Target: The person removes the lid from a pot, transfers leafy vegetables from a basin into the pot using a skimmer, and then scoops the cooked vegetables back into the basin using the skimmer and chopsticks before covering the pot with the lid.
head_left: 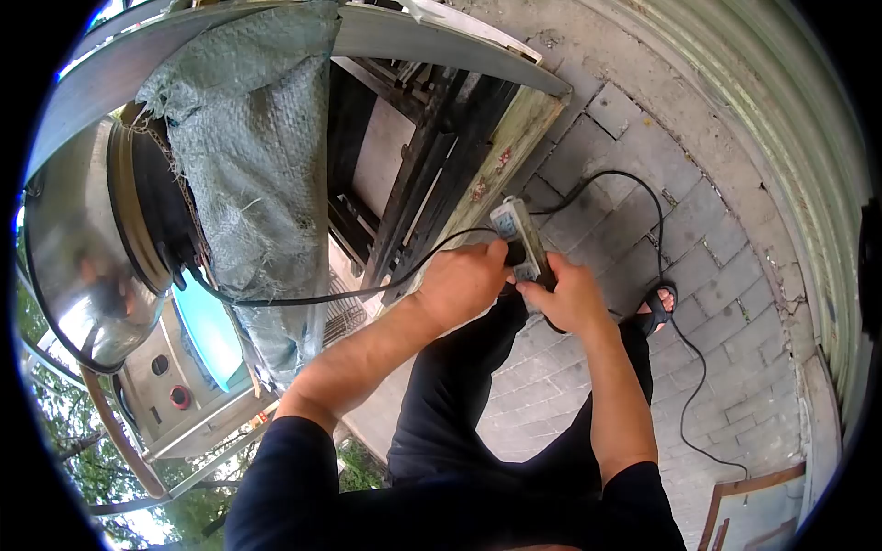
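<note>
A grubby white power strip point(520, 234) is gripped at its lower end by my right hand point(574, 292), with the thumb on its face. My left hand point(467, 278) is closed around a black plug point(516, 254) at the middle of the strip. Whether the plug's pins are fully in the sockets, I cannot tell. A black cord point(340, 297) runs from the plug side over my left wrist to a shiny metal pan-like appliance point(87, 248) at the left. The strip's own black cable point(634, 177) loops away to the right.
A grey-green woven sack point(262, 156) hangs over a rack with dark slats point(432, 174). Grey paving bricks point(735, 312) lie underfoot, with the cable near my sandalled foot point(658, 308). A corrugated metal wall point(790, 138) rises at the right, and a wooden frame point(749, 500) stands lower right.
</note>
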The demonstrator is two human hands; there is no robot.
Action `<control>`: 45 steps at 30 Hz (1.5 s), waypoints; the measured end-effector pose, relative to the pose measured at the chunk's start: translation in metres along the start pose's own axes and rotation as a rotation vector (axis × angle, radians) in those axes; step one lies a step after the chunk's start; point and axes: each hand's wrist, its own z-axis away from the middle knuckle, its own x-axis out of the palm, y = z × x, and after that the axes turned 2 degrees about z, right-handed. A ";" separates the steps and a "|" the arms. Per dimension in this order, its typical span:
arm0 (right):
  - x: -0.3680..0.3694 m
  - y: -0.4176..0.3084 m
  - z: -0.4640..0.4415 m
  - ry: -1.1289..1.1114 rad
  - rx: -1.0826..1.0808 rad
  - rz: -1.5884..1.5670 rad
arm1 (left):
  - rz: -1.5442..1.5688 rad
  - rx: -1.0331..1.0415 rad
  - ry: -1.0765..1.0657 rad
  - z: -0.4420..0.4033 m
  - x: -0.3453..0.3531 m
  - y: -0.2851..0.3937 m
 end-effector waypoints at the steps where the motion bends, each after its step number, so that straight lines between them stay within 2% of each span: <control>1: 0.001 -0.001 0.002 -0.002 -0.004 -0.001 | -0.032 0.024 -0.133 -0.001 -0.003 -0.003; 4: 0.001 -0.010 0.008 0.044 -0.081 0.131 | -0.029 0.096 -0.193 -0.006 -0.011 -0.011; 7: -0.002 -0.016 0.007 0.022 -0.020 0.259 | -0.009 0.165 -0.194 -0.011 -0.014 -0.014; 9: 0.006 0.004 0.003 0.138 0.148 0.389 | -0.017 0.172 -0.201 -0.001 -0.024 -0.004; 11: -0.022 0.078 -0.023 0.159 0.492 0.408 | 0.208 0.012 -0.112 0.011 -0.054 0.008; 13: -0.042 0.116 -0.025 0.422 0.558 0.326 | 0.228 -0.104 0.183 0.015 -0.062 -0.018; 15: -0.050 0.148 -0.028 0.475 0.565 0.299 | 0.151 -0.375 0.374 0.004 -0.054 -0.055; 17: -0.060 0.164 -0.039 0.555 0.563 0.264 | 0.432 -0.607 0.622 -0.012 -0.023 -0.108; 18: -0.065 0.169 -0.042 0.605 0.591 0.214 | 0.432 -0.603 0.628 -0.026 -0.029 -0.115; 20: -0.072 0.181 -0.046 0.679 0.653 0.155 | 0.738 -0.869 0.864 -0.048 -0.037 -0.125; 21: -0.073 0.188 -0.048 0.674 0.658 0.161 | 0.742 -0.877 0.859 -0.057 -0.036 -0.135; 23: -0.078 0.194 -0.049 0.631 0.706 0.263 | 0.932 -0.968 1.086 -0.073 -0.035 -0.161; 24: -0.078 0.197 -0.049 0.637 0.708 0.262 | 0.936 -0.963 1.083 -0.080 -0.036 -0.174; 26: -0.074 0.208 -0.049 0.550 0.738 0.257 | 1.077 -0.978 1.236 -0.086 -0.032 -0.209; 27: -0.072 0.211 -0.049 0.555 0.744 0.258 | 1.082 -0.977 1.229 -0.090 -0.028 -0.237; 29: -0.069 0.215 -0.049 0.607 0.599 0.313 | 1.269 -0.922 1.444 -0.097 -0.023 -0.291; 31: -0.074 0.213 -0.052 0.590 0.608 0.304 | 1.265 -0.919 1.237 -0.095 -0.016 -0.324; 33: -0.079 0.189 -0.048 0.567 0.666 0.330 | 1.225 -1.013 1.108 -0.100 -0.015 -0.284; 35: -0.074 0.190 -0.040 0.487 0.632 0.319 | 1.006 -0.939 1.088 -0.098 -0.011 -0.210; 36: -0.069 0.184 -0.033 0.497 0.648 0.325 | 1.061 -0.824 0.978 -0.083 0.002 -0.194; 38: -0.054 0.165 -0.008 0.518 0.576 0.291 | 0.760 -0.548 0.769 -0.046 0.038 -0.153; 40: -0.051 0.133 0.024 0.534 0.583 0.217 | 0.783 -0.498 0.504 0.005 0.065 -0.081; 41: -0.054 0.117 0.043 0.550 0.573 0.146 | 0.769 -0.395 0.316 0.032 0.073 -0.045; 42: -0.054 0.115 0.062 0.610 0.526 0.117 | 0.749 -0.410 -0.012 0.060 0.064 -0.008; 43: -0.059 0.107 0.086 0.623 0.532 0.124 | 0.779 -0.300 -0.189 0.086 0.053 0.027; 44: -0.066 0.094 0.110 0.651 0.519 0.164 | 0.749 -0.326 -0.413 0.113 0.052 0.046; 45: -0.075 0.078 0.135 0.676 0.504 0.208 | 0.700 -0.139 -0.470 0.148 0.061 0.054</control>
